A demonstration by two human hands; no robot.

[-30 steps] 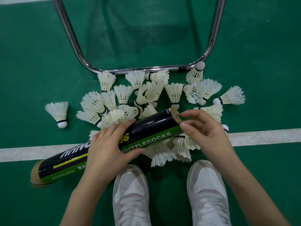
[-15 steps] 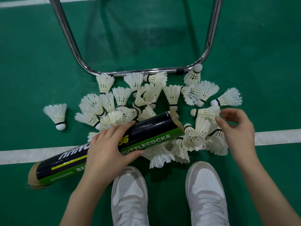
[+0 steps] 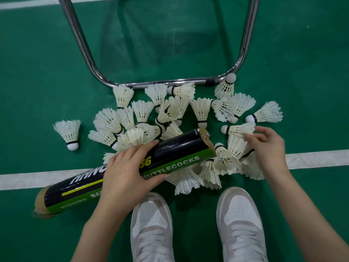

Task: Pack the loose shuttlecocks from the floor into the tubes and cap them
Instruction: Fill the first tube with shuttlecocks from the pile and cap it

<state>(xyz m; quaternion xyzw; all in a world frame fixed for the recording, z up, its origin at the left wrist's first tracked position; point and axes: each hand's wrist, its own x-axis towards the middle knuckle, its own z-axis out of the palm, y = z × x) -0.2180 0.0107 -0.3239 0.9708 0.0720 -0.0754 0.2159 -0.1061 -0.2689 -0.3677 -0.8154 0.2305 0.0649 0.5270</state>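
A: What is seen at the largest scale?

B: A green floor (image 3: 47,72) is crossed by a white line (image 3: 317,157), and a bent chrome frame (image 3: 166,83) is stood on it at the top. Two white shoes (image 3: 151,224) are planted at the lower edge.

A: And the tube?

B: A black and green tube (image 3: 175,150) is held tilted above the line, its torn open mouth pointed up and right toward the pile, its brown far end lowered at the left. It is gripped round the middle by the left hand (image 3: 128,173), fingers curled over the top and thumb pressed under the lettering.

A: Where are the shuttlecocks kept?

B: A pile of shuttlecocks (image 3: 170,114) is spread on the floor between the frame and the shoes, partly hidden behind the tube. One stray shuttlecock (image 3: 69,133) is left well apart at the left, cork down.

A: The right hand?

B: The right hand (image 3: 268,148) is laid on the pile's right side. Its fingers (image 3: 251,138) are bent against the feathers of a shuttlecock (image 3: 238,129) lying cork to the left; whether it is actually pinched cannot be told.
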